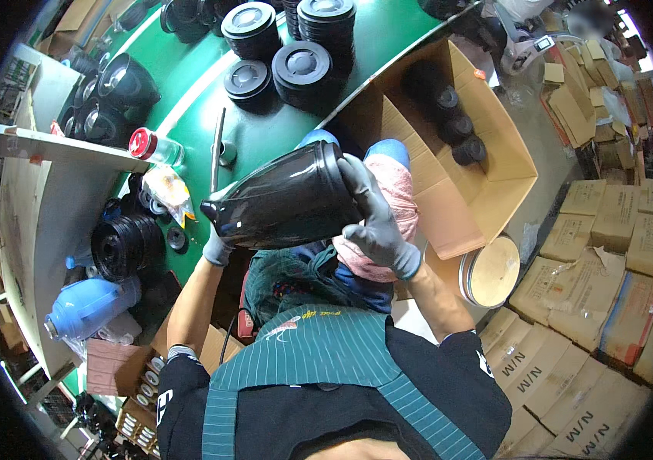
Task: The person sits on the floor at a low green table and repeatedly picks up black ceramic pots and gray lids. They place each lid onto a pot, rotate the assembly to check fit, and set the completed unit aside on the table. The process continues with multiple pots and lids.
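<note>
A glossy black jug-like shell (pixel 288 195), wide at its ringed right end and tapering to a small tip at the left, lies tilted across both my hands above my lap. My left hand (pixel 217 244), in a grey glove, holds it by the narrow end, with most of its fingers hidden behind the shell. At the wide end, my gloved right hand (pixel 376 222) grips the rim with fingers and thumb apart around it. A metal rod (pixel 218 149) stands upright on the green table (pixel 196 134) just beyond my left hand.
Stacks of black round lids (pixel 302 65) stand at the table's far side. More black shells (pixel 123 84) and a red-capped jar (pixel 156 146) are at the left, above a blue jug (pixel 92 307). An open carton (pixel 495 172) holds black parts; a round stool (pixel 493 270) and stacked boxes (pixel 572 307) are right.
</note>
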Demonstrator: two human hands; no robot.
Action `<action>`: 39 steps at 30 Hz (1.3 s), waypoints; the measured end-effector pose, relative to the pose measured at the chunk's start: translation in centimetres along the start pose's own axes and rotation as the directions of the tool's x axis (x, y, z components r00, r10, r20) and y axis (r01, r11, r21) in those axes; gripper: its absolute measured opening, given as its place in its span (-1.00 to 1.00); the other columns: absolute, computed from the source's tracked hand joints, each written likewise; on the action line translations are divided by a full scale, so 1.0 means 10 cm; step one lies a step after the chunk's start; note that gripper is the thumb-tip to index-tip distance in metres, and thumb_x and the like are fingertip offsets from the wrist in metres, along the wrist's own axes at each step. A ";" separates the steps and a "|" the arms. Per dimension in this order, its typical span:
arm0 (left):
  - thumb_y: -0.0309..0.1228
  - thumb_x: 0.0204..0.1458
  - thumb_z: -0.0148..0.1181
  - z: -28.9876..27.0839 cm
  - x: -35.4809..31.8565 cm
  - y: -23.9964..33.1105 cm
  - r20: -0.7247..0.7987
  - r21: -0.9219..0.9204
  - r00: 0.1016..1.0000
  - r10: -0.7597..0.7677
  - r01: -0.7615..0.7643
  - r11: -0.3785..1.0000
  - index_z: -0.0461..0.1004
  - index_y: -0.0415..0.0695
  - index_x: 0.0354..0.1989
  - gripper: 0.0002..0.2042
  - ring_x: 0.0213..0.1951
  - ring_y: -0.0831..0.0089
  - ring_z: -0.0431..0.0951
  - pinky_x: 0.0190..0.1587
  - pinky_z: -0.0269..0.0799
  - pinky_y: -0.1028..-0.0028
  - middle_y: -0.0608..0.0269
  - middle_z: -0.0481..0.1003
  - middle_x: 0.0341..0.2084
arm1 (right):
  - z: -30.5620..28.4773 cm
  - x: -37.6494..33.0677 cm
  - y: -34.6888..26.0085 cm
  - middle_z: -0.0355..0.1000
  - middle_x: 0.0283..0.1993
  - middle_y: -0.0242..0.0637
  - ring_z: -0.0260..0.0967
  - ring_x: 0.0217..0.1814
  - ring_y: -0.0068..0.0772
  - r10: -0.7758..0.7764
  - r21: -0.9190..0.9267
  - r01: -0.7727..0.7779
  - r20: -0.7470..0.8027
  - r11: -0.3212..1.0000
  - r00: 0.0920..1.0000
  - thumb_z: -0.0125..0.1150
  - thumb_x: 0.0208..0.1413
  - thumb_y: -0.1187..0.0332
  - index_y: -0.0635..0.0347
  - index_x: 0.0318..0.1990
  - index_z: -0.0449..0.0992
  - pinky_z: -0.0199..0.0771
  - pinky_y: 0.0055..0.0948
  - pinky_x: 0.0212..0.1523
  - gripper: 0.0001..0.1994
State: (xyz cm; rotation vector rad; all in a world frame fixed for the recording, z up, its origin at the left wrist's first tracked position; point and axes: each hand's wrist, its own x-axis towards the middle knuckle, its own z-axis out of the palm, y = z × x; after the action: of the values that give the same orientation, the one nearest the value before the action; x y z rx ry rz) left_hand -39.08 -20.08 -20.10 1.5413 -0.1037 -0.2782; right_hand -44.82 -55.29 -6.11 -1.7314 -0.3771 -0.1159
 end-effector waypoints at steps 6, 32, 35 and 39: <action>-0.34 0.04 0.30 0.46 0.02 1.68 0.411 0.713 0.623 0.665 -0.675 0.191 0.71 -0.18 0.11 -0.57 -0.10 0.10 0.76 0.05 0.69 0.16 0.03 0.71 -0.12 | -0.07 -0.53 0.59 0.25 0.57 0.20 0.35 0.46 0.05 -0.029 -0.473 0.017 -0.019 0.881 0.999 -0.23 0.61 0.41 0.38 0.63 0.09 0.28 -0.24 0.50 -0.47; -0.38 0.07 0.41 0.12 -0.02 1.07 0.047 0.173 0.957 0.286 -0.289 0.941 0.70 -0.30 0.04 -0.62 -0.10 0.18 0.77 0.05 0.65 0.34 -0.04 0.73 -0.11 | -0.24 0.26 -0.30 -0.29 0.77 0.22 -0.33 0.83 0.12 -0.012 -0.219 0.068 0.248 0.973 0.969 0.05 0.41 -0.32 0.31 0.71 -0.26 -0.31 -0.16 0.75 0.07; -0.38 0.06 0.39 0.21 -0.05 1.17 0.032 0.358 0.895 0.444 -0.425 0.831 0.70 -0.28 0.06 -0.61 -0.11 0.17 0.77 0.05 0.66 0.34 -0.04 0.73 -0.13 | 0.07 0.37 -0.26 -0.36 0.80 0.15 -0.40 0.85 0.00 -0.267 0.078 0.258 0.157 0.963 0.951 0.05 0.43 -0.32 0.39 0.70 -0.23 -0.30 -0.18 0.74 0.07; -0.33 0.02 0.36 0.18 0.05 1.71 0.376 0.649 0.568 0.732 -0.725 0.229 0.71 -0.16 0.09 -0.57 -0.14 0.13 0.78 -0.01 0.69 0.22 0.04 0.72 -0.18 | -0.01 0.36 -0.38 0.07 0.66 0.02 -0.01 0.71 -0.15 0.468 0.110 -0.482 0.128 0.869 0.874 -0.32 0.63 -0.07 0.40 0.67 -0.10 -0.11 -0.27 0.71 -0.24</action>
State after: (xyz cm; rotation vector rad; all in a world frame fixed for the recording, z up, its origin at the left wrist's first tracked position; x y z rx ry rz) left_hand -37.11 -21.88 -3.08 2.1318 -1.0681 0.6621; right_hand -42.66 -54.14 -1.49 -1.6468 -0.0163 0.3493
